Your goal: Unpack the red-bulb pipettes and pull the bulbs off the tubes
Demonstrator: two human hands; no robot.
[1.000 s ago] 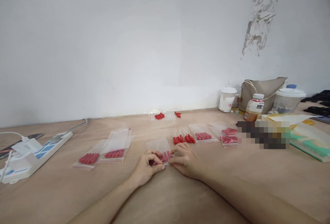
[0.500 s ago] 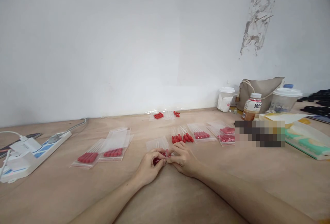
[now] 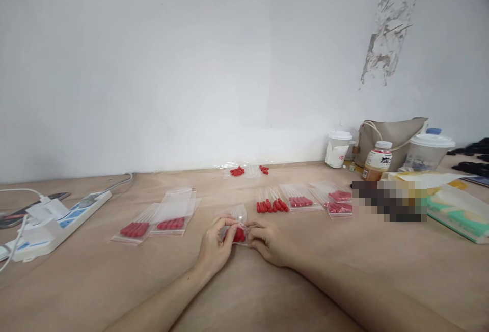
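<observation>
A clear plastic bag with red-tipped sticks inside lies between my hands at the middle of the table, its red ends toward me. My left hand grips its left side between thumb and fingers. From the right, my right hand pinches the bag's edge. Just beyond lie loose red-tipped white sticks. Filled zip bags rest to the right, one bag beside the loose sticks and overlapping bags farther on. More filled bags, a left one and another, are on the left.
At the wall, clear bags hold more red pieces. A power strip with plugged chargers and cables stands at left. On the right are a paper cup, a bottle, a grey bag, a lidded tub and a green-patterned package.
My hands have spread slightly apart, and more of the bag and its red tips shows between them. The whole view has shifted a little.
</observation>
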